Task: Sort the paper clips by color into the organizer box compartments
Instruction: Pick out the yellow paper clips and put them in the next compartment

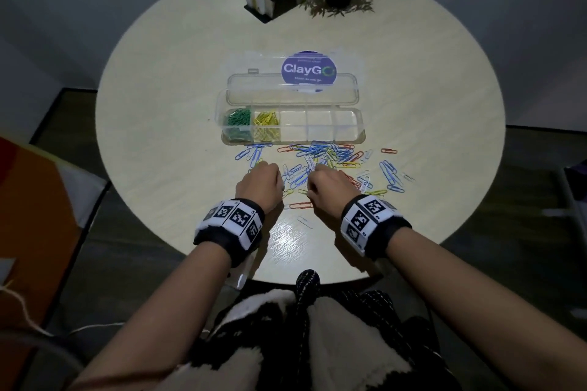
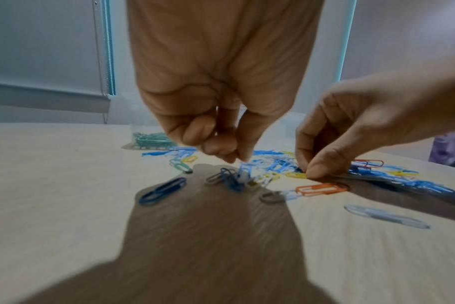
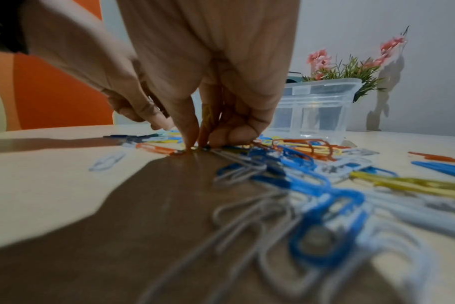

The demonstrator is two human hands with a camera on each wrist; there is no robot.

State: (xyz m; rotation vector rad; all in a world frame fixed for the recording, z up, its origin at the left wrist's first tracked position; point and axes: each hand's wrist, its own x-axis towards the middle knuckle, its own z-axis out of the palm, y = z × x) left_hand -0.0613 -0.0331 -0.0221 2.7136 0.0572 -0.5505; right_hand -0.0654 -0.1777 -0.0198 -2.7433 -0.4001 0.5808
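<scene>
The round table (image 1: 165,124) carries everything, and beyond both hands on it stands the clear organizer box (image 1: 320,133) with its lid folded back. Its leftmost compartment holds green paper clips (image 1: 236,120), the next yellow paper clips (image 1: 266,124), and the other compartments look bare. Between the box and the hands, and spreading out past the right hand, lies the loose pile of paper clips (image 1: 327,154): blue, white, orange and yellow, many overlapping.

These clips should be very light, stiff bent wire with a smooth coating. They lie flat, so a fingertip has to slide or tip one up by an end loop before a pinch will hold. Tangled ones will likely drag neighbours along, so a clip at the pile's edge is the easier take.

The right hand (image 1: 330,189) is palm-down, wrist low, fingers curled and gathered with tips pressed to the table at the near edge of the pile. In the right wrist view a few yellow clips (image 3: 208,115) seem tucked against its palm while thumb and forefinger close on another.

The left hand (image 1: 262,182) hovers just above the table to the left of it, fingers curled toward the thumb. Whether it holds a clip I cannot tell.
</scene>
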